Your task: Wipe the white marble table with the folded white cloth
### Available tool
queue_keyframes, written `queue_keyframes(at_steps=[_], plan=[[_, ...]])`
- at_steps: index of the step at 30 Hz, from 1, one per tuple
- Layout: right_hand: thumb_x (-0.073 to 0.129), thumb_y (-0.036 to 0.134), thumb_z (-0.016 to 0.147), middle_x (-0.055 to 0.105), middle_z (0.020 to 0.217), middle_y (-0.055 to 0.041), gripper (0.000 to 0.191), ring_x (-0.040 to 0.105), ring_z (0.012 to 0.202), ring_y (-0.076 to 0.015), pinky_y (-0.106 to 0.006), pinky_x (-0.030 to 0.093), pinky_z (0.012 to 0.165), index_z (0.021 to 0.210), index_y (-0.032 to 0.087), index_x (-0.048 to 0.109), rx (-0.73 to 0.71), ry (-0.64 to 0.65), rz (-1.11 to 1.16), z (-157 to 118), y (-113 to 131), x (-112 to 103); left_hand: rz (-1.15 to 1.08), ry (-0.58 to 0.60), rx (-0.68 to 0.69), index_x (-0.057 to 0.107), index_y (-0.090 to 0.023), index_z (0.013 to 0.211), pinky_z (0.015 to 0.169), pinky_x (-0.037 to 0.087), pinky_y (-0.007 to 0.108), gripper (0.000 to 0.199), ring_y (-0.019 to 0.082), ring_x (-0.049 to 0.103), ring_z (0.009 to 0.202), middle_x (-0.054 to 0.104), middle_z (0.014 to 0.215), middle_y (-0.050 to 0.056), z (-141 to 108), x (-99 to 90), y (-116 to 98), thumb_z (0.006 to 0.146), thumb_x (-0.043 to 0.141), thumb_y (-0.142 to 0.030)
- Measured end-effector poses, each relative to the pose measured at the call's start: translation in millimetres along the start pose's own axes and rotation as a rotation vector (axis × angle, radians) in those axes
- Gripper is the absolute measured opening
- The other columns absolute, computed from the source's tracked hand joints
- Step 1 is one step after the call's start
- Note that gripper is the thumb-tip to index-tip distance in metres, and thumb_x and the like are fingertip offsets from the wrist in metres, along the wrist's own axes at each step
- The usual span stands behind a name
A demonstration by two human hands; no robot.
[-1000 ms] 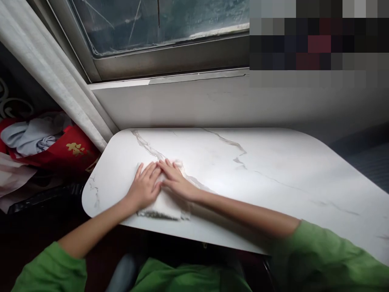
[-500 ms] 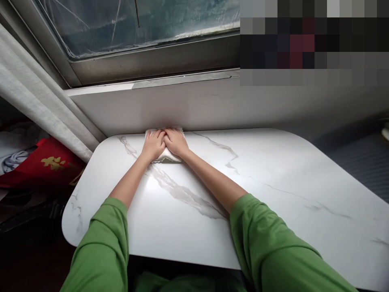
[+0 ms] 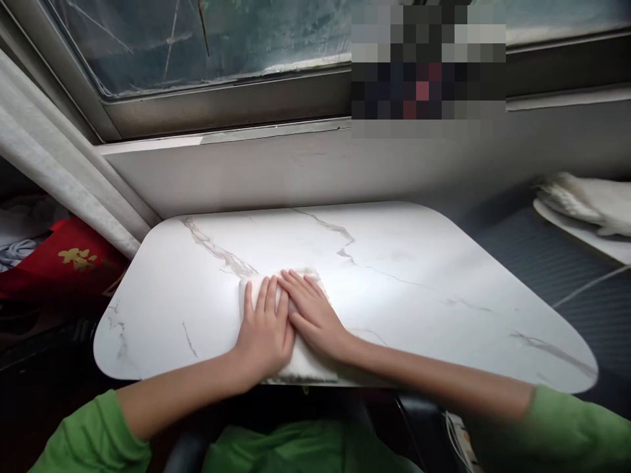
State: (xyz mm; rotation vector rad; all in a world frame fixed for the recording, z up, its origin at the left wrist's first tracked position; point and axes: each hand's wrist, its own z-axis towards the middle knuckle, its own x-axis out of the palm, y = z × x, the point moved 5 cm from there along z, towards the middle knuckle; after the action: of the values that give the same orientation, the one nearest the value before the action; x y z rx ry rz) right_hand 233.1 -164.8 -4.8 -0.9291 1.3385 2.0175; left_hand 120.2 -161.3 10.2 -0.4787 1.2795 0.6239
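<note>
A folded white cloth [image 3: 310,364] lies flat on the white marble-patterned table [image 3: 162,295], close to its near edge. My left hand [image 3: 266,328] rests palm down on the cloth's left part, fingers stretched forward. Beside it, my right hand [image 3: 315,315] presses flat on the cloth's right part with its fingers angled to the left. The two hands touch where the right thumb and fingers meet the left hand. Much of the cloth is covered by them.
A window [image 3: 211,46] and pale wall [image 3: 236,171] rise behind the table. At left hangs a light curtain [image 3: 64,144] beside a red bag [image 3: 64,256] with gold markings. A white furry item [image 3: 591,203] sits at right on a grey ribbed surface [image 3: 522,236].
Both hands have drawn the cloth from the table's far edge back to the near edge. My elbows are now bent outward, and the view has shifted a little to the right.
</note>
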Motion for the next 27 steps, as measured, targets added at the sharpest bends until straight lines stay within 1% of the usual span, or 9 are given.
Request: queue_keyframes(at_steps=[3, 6, 10, 14, 17, 19, 21, 24, 27], plan=[[0.032, 0.03, 0.095, 0.027, 0.156, -0.0073, 0.059, 0.019, 0.146, -0.0193, -0.049, 0.018, 0.119, 0.152, 0.019, 0.024, -0.025, 0.019, 0.037, -25, 7, -6, -0.018, 0.015, 0.058, 0.039, 0.0, 0.14, 0.115, 0.013, 0.06, 0.054, 0.035, 0.023, 0.143, 0.034, 0.15, 0.024, -13, -3.9, -18, 0.095, 0.034, -0.028], [0.034, 0.031, 0.093, 0.033, 0.154, -0.0088, 0.058, 0.024, 0.144, -0.0213, -0.05, 0.02, 0.118, 0.15, 0.019, 0.03, 0.008, 0.018, 0.011, -10, -8, -12, -0.064, 0.05, 0.027, 0.04, -0.002, 0.14, 0.116, 0.012, 0.06, 0.055, 0.035, 0.024, 0.143, 0.034, 0.15, 0.024, 10, 3.1, -12, 0.093, 0.036, -0.029], [0.033, 0.026, 0.09, 0.043, 0.148, -0.015, 0.055, 0.034, 0.139, -0.0262, -0.05, 0.024, 0.116, 0.142, 0.009, 0.044, 0.086, -0.067, -0.107, 55, -55, -26, -0.115, 0.051, -0.072, 0.043, -0.008, 0.14, 0.117, 0.013, 0.056, 0.051, 0.03, 0.029, 0.141, 0.038, 0.149, 0.019, 88, 23.4, 20, 0.091, 0.037, -0.024], [0.033, 0.019, 0.087, 0.051, 0.141, -0.0155, 0.052, 0.042, 0.133, -0.0277, -0.048, 0.027, 0.113, 0.133, 0.008, 0.052, 0.165, -0.192, -0.187, 121, -110, -48, -0.162, -0.023, -0.137, 0.047, -0.012, 0.135, 0.118, 0.015, 0.052, 0.045, 0.025, 0.035, 0.138, 0.044, 0.146, 0.015, 176, 39.9, 48, 0.093, 0.033, -0.019], [0.034, 0.017, 0.086, 0.057, 0.134, -0.0153, 0.049, 0.046, 0.128, -0.0269, -0.044, 0.029, 0.111, 0.129, 0.007, 0.055, 0.194, -0.228, -0.225, 146, -136, -60, -0.193, -0.053, -0.115, 0.051, -0.016, 0.129, 0.117, 0.015, 0.05, 0.04, 0.022, 0.039, 0.135, 0.048, 0.143, 0.011, 214, 47.9, 56, 0.094, 0.032, -0.017], [0.035, 0.017, 0.086, 0.059, 0.132, -0.0159, 0.048, 0.048, 0.126, -0.0266, -0.042, 0.03, 0.111, 0.128, 0.006, 0.056, 0.195, -0.216, -0.251, 151, -143, -63, -0.197, -0.07, -0.115, 0.052, -0.016, 0.127, 0.117, 0.016, 0.049, 0.038, 0.022, 0.041, 0.134, 0.05, 0.141, 0.011, 223, 50.6, 58, 0.095, 0.032, -0.017], [0.034, 0.017, 0.086, 0.058, 0.133, -0.0157, 0.048, 0.047, 0.127, -0.0265, -0.042, 0.029, 0.111, 0.128, 0.006, 0.056, 0.19, -0.219, -0.278, 150, -142, -63, -0.19, -0.083, -0.119, 0.051, -0.016, 0.129, 0.117, 0.016, 0.049, 0.039, 0.022, 0.04, 0.134, 0.049, 0.142, 0.012, 222, 51.3, 59, 0.095, 0.033, -0.018], [0.033, 0.018, 0.087, 0.055, 0.138, -0.0133, 0.049, 0.044, 0.131, -0.0265, -0.044, 0.029, 0.111, 0.13, 0.008, 0.055, 0.201, -0.239, -0.294, 137, -135, -61, -0.174, -0.069, -0.115, 0.049, -0.014, 0.133, 0.117, 0.016, 0.049, 0.042, 0.023, 0.039, 0.136, 0.047, 0.145, 0.012, 211, 49.8, 54, 0.095, 0.033, -0.019], [0.032, 0.019, 0.088, 0.051, 0.141, -0.0141, 0.051, 0.041, 0.134, -0.0279, -0.047, 0.029, 0.112, 0.132, 0.008, 0.054, 0.229, -0.228, -0.288, 111, -126, -59, -0.158, -0.032, -0.089, 0.047, -0.014, 0.136, 0.118, 0.017, 0.049, 0.044, 0.023, 0.037, 0.138, 0.044, 0.147, 0.012, 193, 45.6, 37, 0.095, 0.034, -0.02]])
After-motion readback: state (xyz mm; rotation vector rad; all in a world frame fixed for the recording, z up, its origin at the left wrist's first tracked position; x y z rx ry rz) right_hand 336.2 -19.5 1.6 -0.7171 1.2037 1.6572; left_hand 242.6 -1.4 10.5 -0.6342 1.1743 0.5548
